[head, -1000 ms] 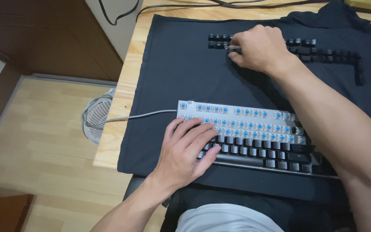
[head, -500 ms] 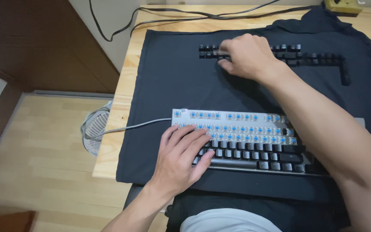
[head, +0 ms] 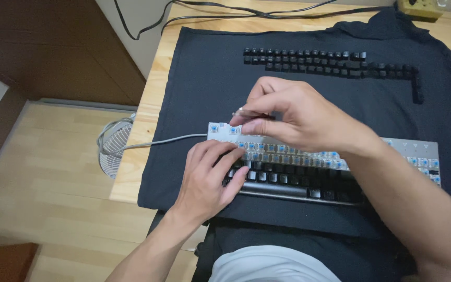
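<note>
Presently right hand [head: 293, 117] pinches thin wire keycap puller [head: 242, 112] between thumb and fingers, hovering over keyboard [head: 413, 151] top-left corner. Left hand [head: 207, 180] flat, not grasping, fingers spread on remaining black keys at keyboard's 7 o'clock. Exposed blue switches run toward 3 o'clock. Removed keycaps [head: 330, 61] lined in rows at 12 o'clock, well apart. Bare dark cloth [head: 194, 89] between. Wooden table [head: 150, 99] edge at 9 o'clock; grey cable [head: 173, 140] exits there.
</note>
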